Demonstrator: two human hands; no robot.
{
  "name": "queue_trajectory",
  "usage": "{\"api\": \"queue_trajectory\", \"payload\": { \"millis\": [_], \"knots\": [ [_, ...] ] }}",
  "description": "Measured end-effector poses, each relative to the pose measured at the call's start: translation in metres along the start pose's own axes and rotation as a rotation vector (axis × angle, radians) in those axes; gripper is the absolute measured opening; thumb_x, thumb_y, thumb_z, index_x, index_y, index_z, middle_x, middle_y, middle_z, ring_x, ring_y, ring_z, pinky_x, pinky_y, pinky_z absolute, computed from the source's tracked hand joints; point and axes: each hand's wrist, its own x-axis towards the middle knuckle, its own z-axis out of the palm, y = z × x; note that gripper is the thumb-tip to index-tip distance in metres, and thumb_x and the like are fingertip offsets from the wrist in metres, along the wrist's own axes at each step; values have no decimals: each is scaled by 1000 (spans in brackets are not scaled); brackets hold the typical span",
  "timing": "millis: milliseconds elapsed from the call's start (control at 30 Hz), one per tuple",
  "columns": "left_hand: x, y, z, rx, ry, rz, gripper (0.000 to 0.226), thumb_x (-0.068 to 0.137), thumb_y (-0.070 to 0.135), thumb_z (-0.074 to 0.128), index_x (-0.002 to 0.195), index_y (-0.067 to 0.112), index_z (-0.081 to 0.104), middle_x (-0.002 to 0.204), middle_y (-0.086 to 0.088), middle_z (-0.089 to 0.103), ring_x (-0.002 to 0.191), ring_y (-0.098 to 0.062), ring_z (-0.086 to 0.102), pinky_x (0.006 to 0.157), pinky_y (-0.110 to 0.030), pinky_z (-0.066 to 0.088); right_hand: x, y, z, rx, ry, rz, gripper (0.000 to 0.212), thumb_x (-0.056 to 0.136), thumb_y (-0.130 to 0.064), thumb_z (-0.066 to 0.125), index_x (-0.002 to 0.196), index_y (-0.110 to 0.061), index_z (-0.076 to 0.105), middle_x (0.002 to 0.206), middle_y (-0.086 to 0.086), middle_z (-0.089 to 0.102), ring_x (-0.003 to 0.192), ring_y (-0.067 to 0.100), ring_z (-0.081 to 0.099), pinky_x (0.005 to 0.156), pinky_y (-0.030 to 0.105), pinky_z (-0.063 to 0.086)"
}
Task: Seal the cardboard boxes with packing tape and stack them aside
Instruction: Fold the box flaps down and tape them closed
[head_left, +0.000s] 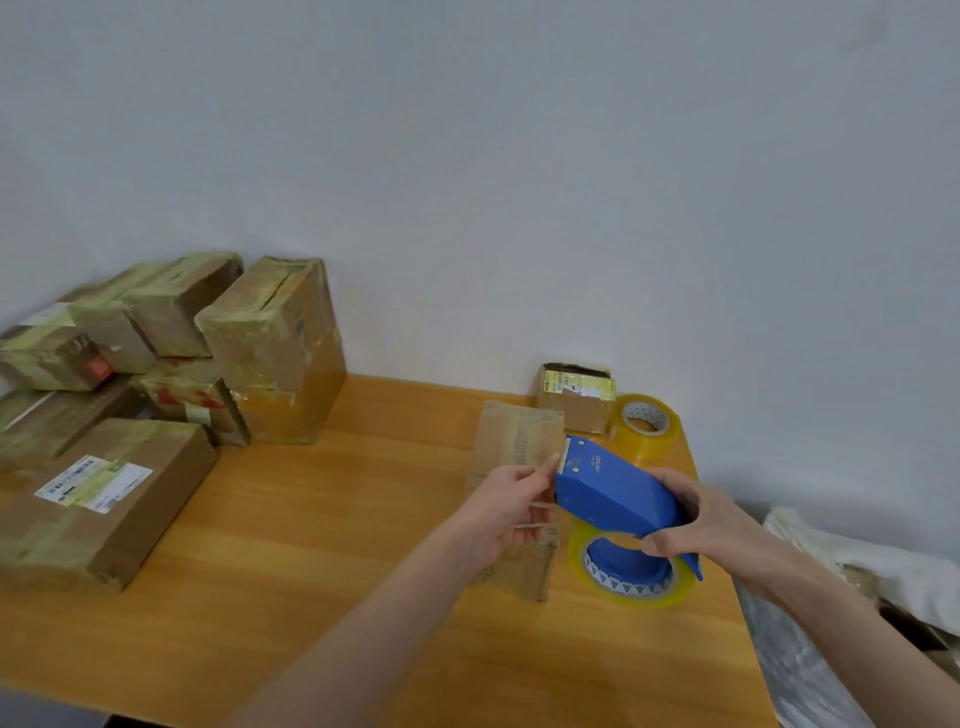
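Blue tape dispenser gripped by right hand, left hand pinching tape

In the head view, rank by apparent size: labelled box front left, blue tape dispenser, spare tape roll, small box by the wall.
1. labelled box, nearest the camera
2. blue tape dispenser
3. spare tape roll and small box look alike; unranked.

Blue tape dispenser above brown cardboard box.
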Motion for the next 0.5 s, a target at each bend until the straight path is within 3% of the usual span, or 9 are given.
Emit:
{"api": "queue_trajectory", "payload": {
  "millis": [100,233,400,500],
  "knots": [
    [1,0,-2,-27,-8,20,33,90,35,63,108,7,68,83,3,66,67,-8,54,56,-20,45,-1,1,0,12,3,-6,75,43,-39,78,116,-31,62,106,-6,67,97,12,66,79,29,55],
    [2,-2,-10,-38,-14,48,18,94,28,61,86,16,70,81,4,66,64,-7,55,56,-19,45,-2,4,-1,44,19,-14,73,45,-37,79,116,-28,64,107,-3,67,99,15,66,83,32,57],
    [3,0,-15,-50,-36,26,29,100,31,48,92,15,71,87,1,69,67,-11,56,58,-22,46,-1,1,-2,42,33,-15,74,44,-38,79,115,-29,63,108,-1,66,99,16,66,83,33,57],
    [2,2,-18,-59,-16,-12,49,101,43,35,91,15,74,88,-1,72,66,-11,57,62,-24,46,0,-2,-3,31,43,-18,73,43,-38,79,114,-29,63,107,0,66,96,15,66,79,30,57]
  ]
}}
